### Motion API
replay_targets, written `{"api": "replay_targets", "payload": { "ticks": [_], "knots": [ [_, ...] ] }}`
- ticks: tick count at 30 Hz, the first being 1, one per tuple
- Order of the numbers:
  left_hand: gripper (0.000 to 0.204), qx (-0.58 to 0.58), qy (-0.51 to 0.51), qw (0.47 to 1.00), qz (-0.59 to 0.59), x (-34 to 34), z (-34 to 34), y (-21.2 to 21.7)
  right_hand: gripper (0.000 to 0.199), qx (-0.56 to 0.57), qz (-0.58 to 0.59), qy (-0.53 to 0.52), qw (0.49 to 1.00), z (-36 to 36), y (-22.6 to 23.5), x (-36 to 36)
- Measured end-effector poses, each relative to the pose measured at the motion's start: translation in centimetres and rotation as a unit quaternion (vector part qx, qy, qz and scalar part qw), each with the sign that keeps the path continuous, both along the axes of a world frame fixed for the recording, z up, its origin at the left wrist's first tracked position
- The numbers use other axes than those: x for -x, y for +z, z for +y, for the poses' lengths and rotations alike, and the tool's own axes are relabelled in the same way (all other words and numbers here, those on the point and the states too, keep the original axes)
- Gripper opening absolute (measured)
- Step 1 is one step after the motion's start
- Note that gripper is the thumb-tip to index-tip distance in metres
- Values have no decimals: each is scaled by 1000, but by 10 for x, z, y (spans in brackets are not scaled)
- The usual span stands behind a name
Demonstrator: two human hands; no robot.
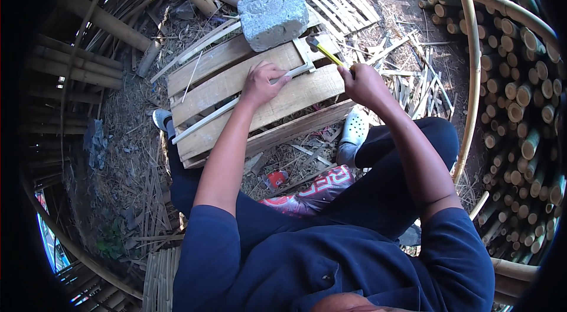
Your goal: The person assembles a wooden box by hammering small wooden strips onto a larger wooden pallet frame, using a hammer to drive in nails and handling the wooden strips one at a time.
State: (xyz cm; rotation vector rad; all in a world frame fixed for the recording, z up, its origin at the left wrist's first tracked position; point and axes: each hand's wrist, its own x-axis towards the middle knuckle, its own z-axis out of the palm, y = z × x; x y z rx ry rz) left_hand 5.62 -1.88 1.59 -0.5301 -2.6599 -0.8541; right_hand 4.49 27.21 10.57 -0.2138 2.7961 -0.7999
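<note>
1. The left hand (pixel 264 84) pins a thin, pale, straight strip (pixel 204 123) onto the slatted, light-wood platform (pixel 319 85) beneath it.
2. The right hand (pixel 362 83) grips a yellow-handled, dark-headed hammer (pixel 328 55), angled toward the left hand.

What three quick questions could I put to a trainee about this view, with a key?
1. Multiple choice: which hand grips the hammer? A) left only B) right only C) both
2. True or false: the grey block lies farther from the person than the left hand does.
3. Fill in: the stack of cut bamboo poles is on the ____ side of the picture.

Key:
1. B, the right hand.
2. True.
3. Right.
</note>
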Motion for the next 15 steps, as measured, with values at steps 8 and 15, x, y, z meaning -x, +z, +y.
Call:
{"api": "replay_targets", "payload": {
  "ticks": [8, 15],
  "knots": [
    [21, -27, 5, 998, -55, 3, -3, -5, 56, -2, -21, -8, 1000, -1, 5, 0],
    [21, -58, 6, 995, -75, 2, 2, 3, 59, -3, -22, 10, 1000, -5, 14, -3]
  ]
}}
